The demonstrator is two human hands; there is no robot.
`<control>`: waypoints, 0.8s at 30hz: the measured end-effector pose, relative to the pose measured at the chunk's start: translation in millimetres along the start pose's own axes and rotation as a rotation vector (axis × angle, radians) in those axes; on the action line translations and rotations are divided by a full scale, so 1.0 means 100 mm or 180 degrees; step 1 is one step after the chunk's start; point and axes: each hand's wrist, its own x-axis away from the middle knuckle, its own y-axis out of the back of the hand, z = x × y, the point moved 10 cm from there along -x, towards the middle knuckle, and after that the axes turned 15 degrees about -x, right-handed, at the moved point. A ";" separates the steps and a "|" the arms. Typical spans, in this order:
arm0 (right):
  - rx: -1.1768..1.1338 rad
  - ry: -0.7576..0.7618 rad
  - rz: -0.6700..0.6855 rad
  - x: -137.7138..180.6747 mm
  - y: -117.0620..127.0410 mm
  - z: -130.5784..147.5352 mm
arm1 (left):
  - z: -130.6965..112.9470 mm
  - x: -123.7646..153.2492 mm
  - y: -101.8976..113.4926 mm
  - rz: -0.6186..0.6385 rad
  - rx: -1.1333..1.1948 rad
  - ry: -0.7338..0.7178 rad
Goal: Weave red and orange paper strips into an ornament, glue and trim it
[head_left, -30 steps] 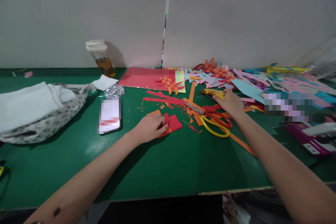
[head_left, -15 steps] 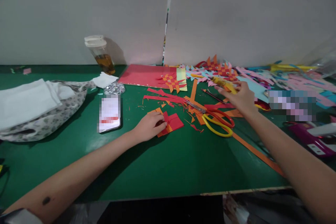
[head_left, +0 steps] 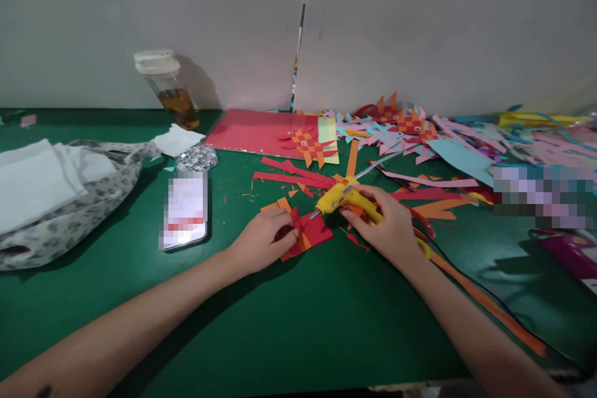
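My left hand (head_left: pixel 265 237) lies on the table with its fingers curled onto a folded piece of red and orange paper (head_left: pixel 313 228), pinching its left part. A yellow hot glue gun (head_left: pixel 336 195) is in my right hand (head_left: pixel 389 224), the fingers wrapped round its handle. The gun's metal nozzle points left and down at the red paper, close above it; whether it touches I cannot tell. A clear glue stick sticks out behind the gun. Scissors with red and yellow handles (head_left: pixel 423 247) are mostly hidden behind my right hand.
Red strips (head_left: pixel 298 173) and orange scraps lie beyond my hands. A woven paper fish (head_left: pixel 305 144) rests on a red sheet (head_left: pixel 256 130). A phone (head_left: pixel 185 208), a cloth bag (head_left: pixel 88 199) and a tilted drink bottle (head_left: pixel 170 90) are left. A black cord trails right.
My right hand has brought the glue gun left and nearer, from the back right to the folded paper. The left hand stays on the paper. The view has shifted slightly.
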 end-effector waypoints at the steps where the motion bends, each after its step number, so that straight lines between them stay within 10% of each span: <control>1: 0.0054 0.0113 -0.0008 0.02 -0.02 0.05 | 0.00 0.00 0.00 0.0012 0.0018 0.0016; 24: 0.0069 0.0678 0.0219 0.14 -0.11 0.22 | -0.01 -0.01 -0.03 0.0083 -0.0038 -0.0031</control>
